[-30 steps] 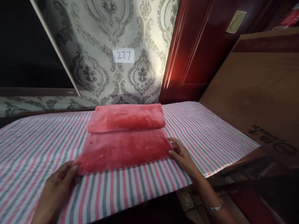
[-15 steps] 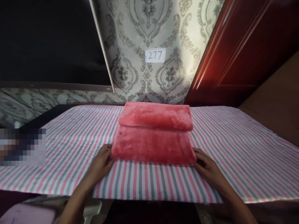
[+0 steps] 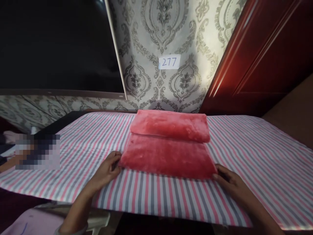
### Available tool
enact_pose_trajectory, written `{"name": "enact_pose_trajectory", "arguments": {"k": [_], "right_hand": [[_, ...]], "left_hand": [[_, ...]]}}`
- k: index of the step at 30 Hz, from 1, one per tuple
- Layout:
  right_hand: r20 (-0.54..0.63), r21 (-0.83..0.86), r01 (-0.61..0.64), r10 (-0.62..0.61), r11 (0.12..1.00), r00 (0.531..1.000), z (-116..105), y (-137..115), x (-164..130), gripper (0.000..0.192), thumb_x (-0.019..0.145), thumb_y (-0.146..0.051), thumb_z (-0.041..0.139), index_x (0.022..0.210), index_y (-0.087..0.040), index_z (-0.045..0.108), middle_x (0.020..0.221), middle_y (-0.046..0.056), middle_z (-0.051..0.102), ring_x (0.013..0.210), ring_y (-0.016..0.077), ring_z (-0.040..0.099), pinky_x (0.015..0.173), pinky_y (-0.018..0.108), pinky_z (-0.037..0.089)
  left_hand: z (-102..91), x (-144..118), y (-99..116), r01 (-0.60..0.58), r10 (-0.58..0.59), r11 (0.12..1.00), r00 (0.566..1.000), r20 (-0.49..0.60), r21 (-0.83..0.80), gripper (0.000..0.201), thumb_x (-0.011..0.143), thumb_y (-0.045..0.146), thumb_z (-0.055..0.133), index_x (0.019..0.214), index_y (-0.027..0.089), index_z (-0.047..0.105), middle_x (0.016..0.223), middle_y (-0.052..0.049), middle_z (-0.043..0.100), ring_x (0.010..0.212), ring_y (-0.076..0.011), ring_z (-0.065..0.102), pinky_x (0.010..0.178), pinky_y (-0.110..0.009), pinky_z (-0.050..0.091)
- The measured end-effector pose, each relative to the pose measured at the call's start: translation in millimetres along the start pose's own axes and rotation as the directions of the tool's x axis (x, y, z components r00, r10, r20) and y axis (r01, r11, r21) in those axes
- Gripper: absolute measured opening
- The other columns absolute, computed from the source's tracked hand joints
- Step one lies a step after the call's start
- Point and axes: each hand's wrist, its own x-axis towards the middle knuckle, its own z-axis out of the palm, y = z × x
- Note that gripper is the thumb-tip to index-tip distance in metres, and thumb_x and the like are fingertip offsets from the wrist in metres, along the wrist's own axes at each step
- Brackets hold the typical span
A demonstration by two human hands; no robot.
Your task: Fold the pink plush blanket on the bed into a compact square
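Since half a second ago both of my hands stayed at the near corners of the folded red plush cloth [image 3: 168, 156] on the striped sheet [image 3: 244, 156], left hand [image 3: 107, 168] and right hand [image 3: 228, 182] pinching its edge with narrow fingers.

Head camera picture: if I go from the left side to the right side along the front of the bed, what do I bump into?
Blurred patch → left hand → red fluffy cloth → right hand → bare striped sheet.

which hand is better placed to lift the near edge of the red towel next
Neither clearly: the left hand and right hand each pinch a near corner of the red towel, so both likely lift together.
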Motion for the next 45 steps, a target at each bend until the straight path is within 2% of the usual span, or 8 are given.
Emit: {"name": "enact_pose_trajectory", "arguments": {"k": [5, 8, 17, 22, 28, 32, 38, 45], "right_hand": [[-0.059, -0.005, -0.08, 0.08, 0.997, 0.995, 9, -27, 11, 0.048, 0.078, -0.064, 0.065, 0.1, -0.023, 0.074, 0.097, 0.009, 0.076, 0.093, 0.0318, 0.071, 0.081, 0.038, 0.058], [-0.1, -0.057, -0.101, 0.095, 0.993, 0.99, 18, -37, 18, 0.048, 0.078, -0.065, 0.062, 0.096, -0.021, 0.072, 0.089, 0.008, 0.076, 0.085, 0.03, 0.07, 0.073, 0.035, 0.057], [-0.3, -0.24, -0.126, 0.05, 0.963, 0.953, 26, -10, 16, 0.042, 0.083, -0.062, 0.048, 0.07, -0.023, 0.059, 0.066, 0.003, 0.066, 0.065, 0.0225, 0.061, 0.062, 0.032, 0.046], [-0.304, -0.157, -0.097, 0.046, 0.983, 0.952, 29, -13, 12, 0.041, 0.083, -0.062, 0.054, 0.072, -0.023, 0.06, 0.066, 0.001, 0.062, 0.065, 0.0207, 0.06, 0.061, 0.029, 0.046], [-0.048, 0.104, -0.018, 0.023, 0.994, 0.999, 6, -15, 1, 0.041, 0.091, -0.057, 0.054, 0.087, -0.02, 0.071, 0.095, 0.007, 0.071, 0.092, 0.0242, 0.066, 0.086, 0.034, 0.054], [0.111, 0.07, 0.083, -0.09, 0.994, 0.99, -8, -17, -1, 0.033, 0.091, -0.047, 0.06, 0.11, -0.024, 0.074, 0.121, 0.008, 0.07, 0.113, 0.0259, 0.063, 0.104, 0.041, 0.047], [0.244, -0.074, 0.277, -0.251, 0.958, 0.937, -7, -17, 18, 0.028, 0.09, -0.018, 0.051, 0.105, -0.024, 0.074, 0.116, 0.006, 0.072, 0.106, 0.0231, 0.064, 0.097, 0.039, 0.049], [0.332, -0.209, 0.424, -0.344, 0.881, 0.878, -5, -21, 26, 0.03, 0.08, -0.009, 0.053, 0.101, -0.021, 0.069, 0.112, 0.007, 0.069, 0.105, 0.0232, 0.061, 0.093, 0.036, 0.049]], "left_hand": [[10.6, 27, 15, 0.225, -0.243, 0.967, 0.956, -0.163, -0.122, 0.054, 0.077, 0.063, 0.055, 0.101, 0.017, 0.071, 0.087, -0.007, 0.071, 0.087, -0.0268, 0.066, 0.079, -0.037, 0.053], [23.1, 46, 15, 0.251, -0.273, 0.959, 0.939, -0.206, -0.129, 0.067, 0.073, 0.064, 0.057, 0.114, 0.012, 0.068, 0.076, -0.005, 0.069, 0.077, -0.026, 0.066, 0.071, -0.036, 0.052], [40.2, 54, -3, 0.327, -0.293, 0.945, 0.871, -0.393, 0.02, 0.037, 0.078, 0.044, 0.047, 0.1, 0.02, 0.064, 0.053, 0.002, 0.058, 0.058, -0.0233, 0.062, 0.058, -0.031, 0.044], [39.6, 48, 2, 0.315, -0.319, 0.946, 0.871, -0.372, -0.075, 0.043, 0.075, 0.053, 0.052, 0.1, 0.019, 0.061, 0.057, 0.001, 0.061, 0.058, -0.0221, 0.061, 0.054, -0.03, 0.043], [31.8, 20, 13, 0.303, -0.371, 0.901, 0.908, -0.192, -0.309, 0.073, 0.07, 0.067, 0.066, 0.126, 0.021, 0.055, 0.085, -0.004, 0.073, 0.078, -0.0241, 0.07, 0.068, -0.033, 0.055], [21.7, 0, -9, 0.246, -0.264, 0.964, 0.934, -0.241, -0.103, 0.074, 0.068, 0.067, 0.066, 0.129, 0.025, 0.057, 0.107, -0.007, 0.073, 0.098, -0.0294, 0.069, 0.089, -0.044, 0.056], [15.5, 0, -50, -0.081, 0.136, 0.961, 0.971, -0.198, 0.266, 0.037, 0.073, 0.059, 0.059, 0.092, 0.029, 0.071, 0.11, -0.006, 0.072, 0.109, -0.0323, 0.065, 0.098, -0.049, 0.053], [6.9, 10, -41, -0.122, 0.166, 0.955, 0.975, -0.145, 0.271, 0.039, 0.079, 0.056, 0.055, 0.103, 0.03, 0.071, 0.121, -0.004, 0.072, 0.11, -0.0281, 0.068, 0.098, -0.041, 0.056]]}}
